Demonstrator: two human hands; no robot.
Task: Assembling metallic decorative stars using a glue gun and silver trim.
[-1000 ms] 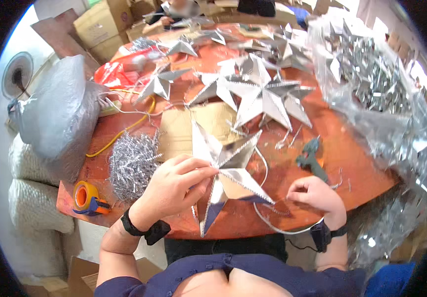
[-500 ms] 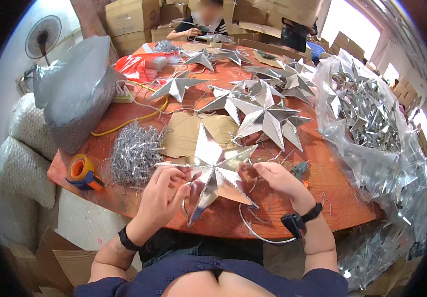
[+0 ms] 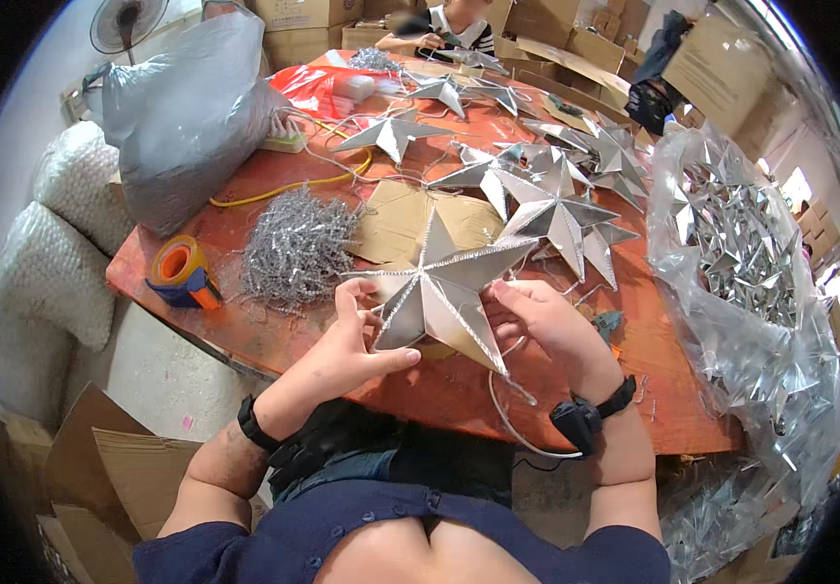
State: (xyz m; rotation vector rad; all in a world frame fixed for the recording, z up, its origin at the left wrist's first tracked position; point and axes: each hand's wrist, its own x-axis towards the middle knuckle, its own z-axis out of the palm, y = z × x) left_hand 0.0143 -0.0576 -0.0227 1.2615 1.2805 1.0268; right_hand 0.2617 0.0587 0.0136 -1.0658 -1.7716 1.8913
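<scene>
Between my two hands, tilted up above the front of the red table, is a silver star (image 3: 444,292) with sparkly tinsel trim along its ridges. My left hand (image 3: 347,346) grips its lower left side, thumb across the front and fingers partly behind. On the right side, my right hand (image 3: 536,316) pinches the star's edge with curled fingers. A white cord hangs from the star near my right wrist. Beyond it lie a sheet of cardboard (image 3: 381,224) and a heap of silver tinsel (image 3: 298,248). More silver stars (image 3: 561,209) are piled farther back.
An orange tape roll (image 3: 178,265) stands at the table's left edge, near a large grey bag (image 3: 186,127). A green glue gun (image 3: 607,323) lies right of my right hand. Clear plastic holding many silver stars (image 3: 731,234) fills the right side. Another person (image 3: 449,29) sits across the table (image 3: 673,389).
The star has been tilted and turned, its lower points shifting right. My left thumb has moved across its lower edge. The whole view has shifted, and a person at the back right has moved.
</scene>
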